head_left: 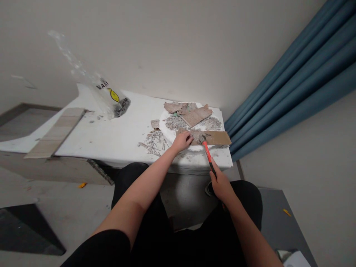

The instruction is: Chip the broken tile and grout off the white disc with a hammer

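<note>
My right hand [221, 184] grips the black end of a hammer [206, 150] with an orange handle; its metal head rests on a brown strip of board [217, 138]. My left hand [182, 141] presses down on the left end of that strip, fingers closed over it. The strip lies across the front of a round white block [170, 130] on a low white slab [111, 133]. Broken board pieces [194, 114] and grey crumbs lie on the block behind the strip.
Several small nails [155, 142] lie scattered left of the block. A clear plastic bag [111, 98] with a yellow mark leans against the wall. A long plank [55, 131] lies at the slab's left end. Blue curtains [292, 85] hang on the right.
</note>
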{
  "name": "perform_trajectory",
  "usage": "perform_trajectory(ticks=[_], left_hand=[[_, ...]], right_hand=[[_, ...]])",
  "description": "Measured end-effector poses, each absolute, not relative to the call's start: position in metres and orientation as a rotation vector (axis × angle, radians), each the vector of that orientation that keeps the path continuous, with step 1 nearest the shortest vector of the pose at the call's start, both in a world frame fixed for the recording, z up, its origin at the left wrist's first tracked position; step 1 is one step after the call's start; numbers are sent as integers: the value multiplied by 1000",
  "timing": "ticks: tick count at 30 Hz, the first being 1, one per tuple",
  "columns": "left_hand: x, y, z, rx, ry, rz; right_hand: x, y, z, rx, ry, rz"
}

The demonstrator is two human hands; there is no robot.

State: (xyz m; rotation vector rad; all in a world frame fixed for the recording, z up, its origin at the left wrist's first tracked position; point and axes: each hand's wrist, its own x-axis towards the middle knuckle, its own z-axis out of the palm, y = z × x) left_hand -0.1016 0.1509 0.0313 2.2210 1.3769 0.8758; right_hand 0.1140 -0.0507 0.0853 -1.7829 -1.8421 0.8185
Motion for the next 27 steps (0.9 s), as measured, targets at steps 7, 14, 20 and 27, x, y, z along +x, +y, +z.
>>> perform_trajectory(ticks=[7,14,20,27], left_hand=[[-105,152,29,2225,1332,919],[-103,149,22,2247,1373,935],[-102,149,19,2267,1360,934],[-102,149,17,2271,1362,951]], right_hand=[[111,-53,86,-1777,-1828,813],[113,-47,99,-1772,-1824,824],[104,-35,116,-1669,-1851,761],[96,-30,128,-1655,-1883,727]])
